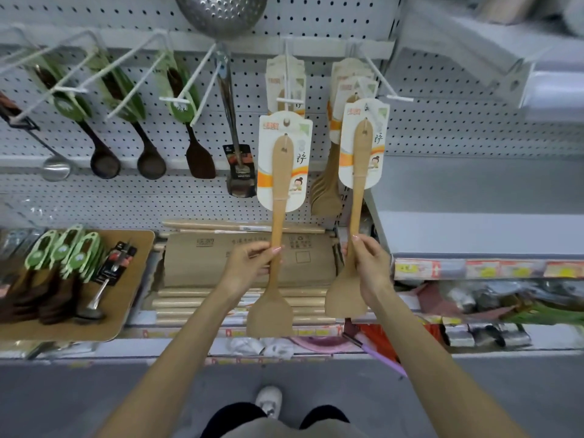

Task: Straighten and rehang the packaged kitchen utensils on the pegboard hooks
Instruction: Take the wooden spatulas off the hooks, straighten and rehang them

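My left hand [252, 260] grips the handle of a wooden spatula on a white card [282, 159], held upright below a white hook [289, 90] that carries one similar card. My right hand [369, 263] pinches the handle of a second carded wooden spatula [361, 147]. Its card top sits at the tip of the neighbouring hook [384, 80], in front of several hung wooden utensils [328, 184]. Whether that card is on the hook I cannot tell. Both spatula blades point down.
The pegboard [316, 23] also holds dark ladles in green cards [126, 99], a steel turner [238, 165] and a skimmer [221, 14]. Below, a shelf carries rolling pins, a cardboard box [202, 263] and a tray of carded utensils [72, 267]. A grey shelf [474, 197] juts out at right.
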Available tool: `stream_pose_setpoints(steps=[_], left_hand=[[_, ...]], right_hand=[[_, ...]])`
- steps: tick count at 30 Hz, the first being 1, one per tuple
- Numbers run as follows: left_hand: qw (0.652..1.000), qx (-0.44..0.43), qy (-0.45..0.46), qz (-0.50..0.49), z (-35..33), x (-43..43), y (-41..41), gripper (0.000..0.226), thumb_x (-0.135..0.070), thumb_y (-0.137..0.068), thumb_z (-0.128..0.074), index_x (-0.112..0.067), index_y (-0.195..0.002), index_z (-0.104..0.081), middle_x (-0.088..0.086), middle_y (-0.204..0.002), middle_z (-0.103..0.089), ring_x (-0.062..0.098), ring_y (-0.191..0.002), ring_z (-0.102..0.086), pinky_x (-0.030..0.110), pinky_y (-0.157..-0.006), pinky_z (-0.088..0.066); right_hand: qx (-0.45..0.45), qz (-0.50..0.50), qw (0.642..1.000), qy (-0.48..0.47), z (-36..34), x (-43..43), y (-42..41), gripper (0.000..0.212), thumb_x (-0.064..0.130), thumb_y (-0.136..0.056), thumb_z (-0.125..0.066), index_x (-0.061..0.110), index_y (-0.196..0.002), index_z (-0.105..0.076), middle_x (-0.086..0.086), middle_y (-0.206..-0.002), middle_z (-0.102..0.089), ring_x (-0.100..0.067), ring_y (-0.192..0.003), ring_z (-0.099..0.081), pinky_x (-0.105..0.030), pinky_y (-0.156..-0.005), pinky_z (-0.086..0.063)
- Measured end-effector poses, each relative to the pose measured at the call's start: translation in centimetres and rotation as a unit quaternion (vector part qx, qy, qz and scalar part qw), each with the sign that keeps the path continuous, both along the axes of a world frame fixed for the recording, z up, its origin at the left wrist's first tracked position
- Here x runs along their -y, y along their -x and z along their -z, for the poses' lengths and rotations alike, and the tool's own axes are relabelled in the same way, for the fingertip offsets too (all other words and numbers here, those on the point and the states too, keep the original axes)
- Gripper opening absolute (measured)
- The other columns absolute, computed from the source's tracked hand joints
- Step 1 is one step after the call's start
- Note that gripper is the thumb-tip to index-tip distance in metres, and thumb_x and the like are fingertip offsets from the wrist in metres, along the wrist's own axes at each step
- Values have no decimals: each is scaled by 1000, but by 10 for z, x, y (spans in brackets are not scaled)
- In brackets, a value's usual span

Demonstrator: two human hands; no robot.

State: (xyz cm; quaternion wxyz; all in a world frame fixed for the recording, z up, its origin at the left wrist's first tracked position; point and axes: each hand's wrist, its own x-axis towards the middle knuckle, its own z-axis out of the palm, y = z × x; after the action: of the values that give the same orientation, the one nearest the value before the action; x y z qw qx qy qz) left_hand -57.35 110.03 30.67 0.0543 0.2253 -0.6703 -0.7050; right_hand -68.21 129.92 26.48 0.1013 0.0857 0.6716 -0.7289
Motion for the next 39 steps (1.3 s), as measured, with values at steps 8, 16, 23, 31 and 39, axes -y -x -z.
stream_pose_setpoints(steps=[8,16,23,31,39], left_hand=[[1000,0,0,-6,3,4,9,14,-6,-88,-61,-3,-98,-71,19,-98,-71,27,-84,-70,34,-78,-59],[1000,-6,-1,-10,8,6,11,11,-6,-87,-63,-9,-89,-73,18,-87,-70,26,-82,-68,38,-79,-58],[1000,-5,-12,-7,8,4,10,15,-7,-86,-63,0,-97,-71,26,-101,-68,23,-81,-68,36,-79,-58],[1000,-11,-8,-4,8,-1,9,12,-6,-89,-60,-4,-93,-72,27,-100,-68,25,-83,-67,36,-78,-58],[999,-31,-23,-4,9,-8,6,16,-5,-88,-60,-12,-83,-73,14,-94,-72,24,-79,-68,33,-72,-59]], right_hand=[[9,6,1000,-2,-22,20,54,14,18,-94,-58,10,-101,-67,-6,-80,-66,-12,-66,-62,-15,-58,-52],[16,-19,1000,-16,-12,27,77,11,21,-94,-59,17,-88,-67,-8,-80,-66,-19,-76,-62,-28,-71,-52],[31,-51,997,-58,10,27,87,13,39,-88,-64,28,-91,-71,-10,-103,-71,-27,-98,-66,-42,-91,-54],[27,-72,994,-76,16,17,88,26,40,-91,-60,23,-109,-66,-5,-111,-69,-18,-106,-63,-35,-97,-49],[13,-196,979,-52,-7,9,41,34,33,-98,-49,18,-126,-58,1,-119,-66,-13,-105,-65,-25,-89,-51]])
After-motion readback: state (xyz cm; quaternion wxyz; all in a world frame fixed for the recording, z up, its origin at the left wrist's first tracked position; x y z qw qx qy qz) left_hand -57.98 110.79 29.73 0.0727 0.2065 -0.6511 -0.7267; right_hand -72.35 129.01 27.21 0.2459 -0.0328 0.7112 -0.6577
